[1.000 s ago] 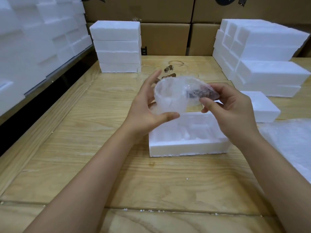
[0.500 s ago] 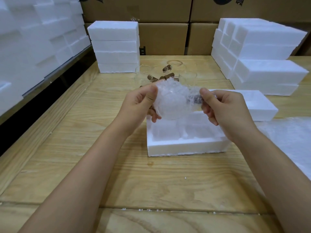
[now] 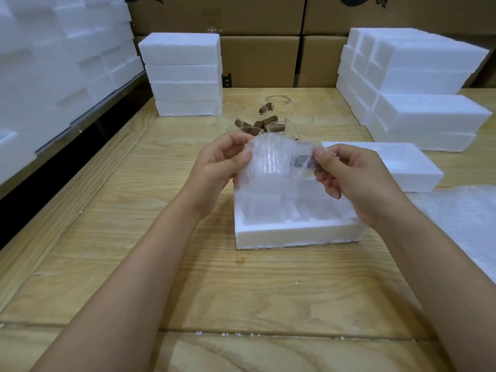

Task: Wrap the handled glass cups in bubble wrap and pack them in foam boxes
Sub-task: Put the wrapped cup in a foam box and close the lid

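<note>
Both hands are raised over the counter point(image 3: 134, 264) with a glass cup point(image 3: 273, 163) between them, swathed in bubble wrap point(image 3: 279, 146). The left hand point(image 3: 222, 162) pinches the wrap at the cup's left side with thumb and curled fingers. The right hand point(image 3: 354, 178) has thumb and fingers closed on the wrapped end where the brown handle point(image 3: 303, 162) shows through the film.

Directly beneath the cup lies an open foam box point(image 3: 295, 233). Two recesses parted by a foam ridge show only white foam; its far part is hidden behind the cup and hands. Just beside it to the right sits a foam lid point(image 3: 402, 167) with a shallow hollow on top.

Further back, bare glass cups point(image 3: 268, 122) with brown handles stand clustered; their clear walls are hard to make out and count. Closed foam boxes point(image 3: 182, 73) are stacked behind them to the left, with a larger foam stack point(image 3: 418, 84) on the right. A loose bubble wrap sheet point(image 3: 461, 218) is cut off by the right edge.
</note>
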Action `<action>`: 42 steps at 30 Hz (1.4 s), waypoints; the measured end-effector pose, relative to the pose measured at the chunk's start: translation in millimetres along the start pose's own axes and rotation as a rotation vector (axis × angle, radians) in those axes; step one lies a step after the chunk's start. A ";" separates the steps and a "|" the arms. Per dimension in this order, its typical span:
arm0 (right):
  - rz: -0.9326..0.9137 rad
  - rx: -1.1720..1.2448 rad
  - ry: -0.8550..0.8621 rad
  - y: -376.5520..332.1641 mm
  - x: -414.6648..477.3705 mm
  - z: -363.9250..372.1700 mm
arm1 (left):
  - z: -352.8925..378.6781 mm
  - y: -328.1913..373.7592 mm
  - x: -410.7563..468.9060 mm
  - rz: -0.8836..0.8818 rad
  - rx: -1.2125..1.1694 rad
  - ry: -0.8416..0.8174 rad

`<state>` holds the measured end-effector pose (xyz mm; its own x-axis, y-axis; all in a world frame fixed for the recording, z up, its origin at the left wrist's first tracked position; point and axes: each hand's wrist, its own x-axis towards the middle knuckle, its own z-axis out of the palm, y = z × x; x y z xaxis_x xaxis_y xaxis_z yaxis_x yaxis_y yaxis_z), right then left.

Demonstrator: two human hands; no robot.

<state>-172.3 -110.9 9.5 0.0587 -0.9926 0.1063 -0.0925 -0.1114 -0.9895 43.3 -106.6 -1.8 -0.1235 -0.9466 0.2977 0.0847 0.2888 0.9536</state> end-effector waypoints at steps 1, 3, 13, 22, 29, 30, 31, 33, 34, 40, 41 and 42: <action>-0.003 0.006 -0.025 0.2 -1.0 -1.6 | -1.3 1.3 -1.2 -0.001 -0.005 -0.028; -0.007 0.000 -0.073 0.6 -3.3 -5.6 | -4.0 3.3 -3.4 0.011 0.024 -0.082; -0.123 -0.269 -0.198 3.0 -10.4 -19.6 | -12.7 7.8 -9.8 0.015 0.226 -0.274; -0.190 -0.538 -0.185 8.6 -11.0 -24.5 | -12.3 3.4 -8.9 -0.013 0.339 -0.281; -0.226 -0.669 -0.223 15.5 -10.5 -30.1 | -10.2 -3.6 -11.2 -0.017 0.364 -0.237; -0.222 -0.669 -0.229 16.6 -10.4 -30.4 | -11.1 -4.8 -11.7 -0.027 0.348 -0.233; -0.220 -0.671 -0.232 17.4 -10.7 -30.5 | -11.5 -5.9 -12.3 -0.034 0.328 -0.235; -0.241 -0.624 -0.190 16.4 -11.1 -29.7 | -11.9 -7.6 -12.9 -0.040 0.283 -0.246; -0.270 -0.561 -0.122 15.5 -10.6 -29.8 | -12.3 -8.0 -13.1 -0.040 0.266 -0.252; -0.285 -0.773 0.220 24.6 2.9 -54.5 | -18.1 -12.5 -12.2 -0.052 0.093 -0.176; -0.232 -0.893 0.164 29.7 5.4 -60.9 | -18.4 -14.6 -11.5 -0.059 0.090 -0.149; -0.201 -1.001 0.119 34.1 7.4 -65.6 | -18.4 -16.8 -11.1 -0.068 0.093 -0.123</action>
<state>-240.3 -125.2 -17.0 0.0706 -0.9432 0.3245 -0.8816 -0.2113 -0.4221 61.4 -103.5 -22.0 -0.2463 -0.9415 0.2301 -0.0187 0.2420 0.9701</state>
